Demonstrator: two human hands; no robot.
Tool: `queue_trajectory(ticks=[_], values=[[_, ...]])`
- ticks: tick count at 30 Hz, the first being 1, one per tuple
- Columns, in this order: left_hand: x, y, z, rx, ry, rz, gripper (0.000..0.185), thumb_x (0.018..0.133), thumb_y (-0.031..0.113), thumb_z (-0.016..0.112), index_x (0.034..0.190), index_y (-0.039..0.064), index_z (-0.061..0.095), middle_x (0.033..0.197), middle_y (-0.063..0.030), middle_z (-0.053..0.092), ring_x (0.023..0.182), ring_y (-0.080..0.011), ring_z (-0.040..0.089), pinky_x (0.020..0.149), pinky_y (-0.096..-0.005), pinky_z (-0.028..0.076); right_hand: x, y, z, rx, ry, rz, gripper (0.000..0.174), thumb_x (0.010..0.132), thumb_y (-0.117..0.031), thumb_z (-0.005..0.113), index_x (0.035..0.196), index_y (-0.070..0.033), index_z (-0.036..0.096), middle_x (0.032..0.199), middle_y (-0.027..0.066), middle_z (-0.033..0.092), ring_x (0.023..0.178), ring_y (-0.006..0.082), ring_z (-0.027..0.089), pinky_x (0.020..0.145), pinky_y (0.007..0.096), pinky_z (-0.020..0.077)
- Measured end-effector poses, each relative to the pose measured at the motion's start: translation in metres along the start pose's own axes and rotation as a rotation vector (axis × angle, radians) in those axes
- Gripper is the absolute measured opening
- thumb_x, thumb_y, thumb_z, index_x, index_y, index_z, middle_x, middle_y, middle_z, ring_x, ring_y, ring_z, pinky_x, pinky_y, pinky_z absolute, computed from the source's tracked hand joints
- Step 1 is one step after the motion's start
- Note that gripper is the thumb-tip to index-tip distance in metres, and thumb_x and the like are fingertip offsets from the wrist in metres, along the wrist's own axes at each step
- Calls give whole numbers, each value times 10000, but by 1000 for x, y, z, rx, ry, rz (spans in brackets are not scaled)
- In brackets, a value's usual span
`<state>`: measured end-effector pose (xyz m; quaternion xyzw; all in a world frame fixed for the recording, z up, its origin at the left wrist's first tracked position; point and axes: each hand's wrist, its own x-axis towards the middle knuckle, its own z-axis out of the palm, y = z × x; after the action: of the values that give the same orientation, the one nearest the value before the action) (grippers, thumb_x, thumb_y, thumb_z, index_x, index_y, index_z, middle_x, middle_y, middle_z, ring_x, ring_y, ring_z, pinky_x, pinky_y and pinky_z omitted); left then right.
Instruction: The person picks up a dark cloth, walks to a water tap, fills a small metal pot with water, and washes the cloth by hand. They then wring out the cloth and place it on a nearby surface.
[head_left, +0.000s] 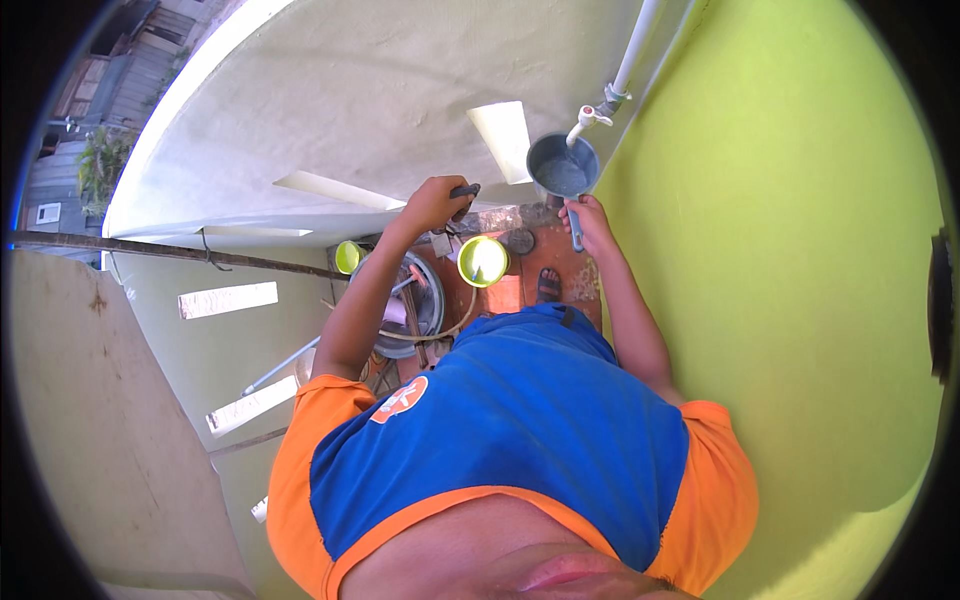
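Observation:
My right hand (590, 223) grips the handle of a grey-blue plastic water dipper (562, 166), whose round bowl is right under the spout of a white plastic tap (583, 121). Some water seems to be in the bowl. To the left, my left hand (439, 202) is closed around a small dark object (466, 191) that I cannot make out. Below and between the hands, a yellow-green bucket (483, 262) with pale contents stands on the reddish tiled floor.
A large grey tub (433, 300) holding a hose and tools stands on the left, near a smaller yellow-green pail (349, 257). A yellow-green wall (765, 225) rises close on my right. A white pipe (637, 45) runs up the corner. A wooden bar (150, 247) crosses at left.

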<state>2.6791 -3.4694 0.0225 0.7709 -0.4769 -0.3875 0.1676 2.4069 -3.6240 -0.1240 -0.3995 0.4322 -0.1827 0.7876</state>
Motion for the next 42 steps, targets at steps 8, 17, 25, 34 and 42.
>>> queue_trajectory(ticks=[8, 17, 25, 34, 42], values=[[-16, -15, 18, -804, 364, 116, 215, 1019, 246, 587, 972, 44, 644, 838, 43, 603, 777, -53, 570, 693, -219, 460, -3, -1, -12, -13, 40, 1, 203, 934, -130, 637, 1030, -14, 500, 776, 90, 644, 607, 143, 593, 508, 275, 479], [-4, 84, 4, -1363, 342, 323, 194, 1050, 215, 507, 1092, 49, 598, 995, -17, 661, 885, -85, 637, 808, -270, 528, -1, 4, -20, 41, 13, 18, 216, 932, -115, 639, 1042, -17, 481, 775, 99, 640, 610, 150, 588, 502, 287, 476], [117, 75, 115, -318, 326, 284, 246, 931, 201, 624, 1048, -7, 685, 961, -169, 692, 885, -271, 667, 838, -382, 530, -8, -6, -6, 84, -3, 3, 259, 916, -83, 649, 1077, -26, 454, 772, 101, 631, 602, 154, 587, 481, 286, 467], [213, 57, 159, 571, -171, 193, 348, 879, 238, 592, 1088, -25, 687, 1127, -229, 699, 1065, -360, 682, 903, -457, 527, -18, -7, 19, -46, 76, -110, 280, 906, -53, 643, 1058, -49, 409, 752, 74, 604, 592, 128, 575, 473, 268, 437], [240, 45, 195, 176, -65, 168, 379, 895, 295, 606, 1156, 27, 671, 1141, -227, 687, 1090, -359, 663, 944, -445, 518, -23, -6, 2, -26, 83, -62, 226, 904, -61, 650, 1018, -38, 456, 738, 68, 611, 585, 127, 572, 483, 267, 442]])
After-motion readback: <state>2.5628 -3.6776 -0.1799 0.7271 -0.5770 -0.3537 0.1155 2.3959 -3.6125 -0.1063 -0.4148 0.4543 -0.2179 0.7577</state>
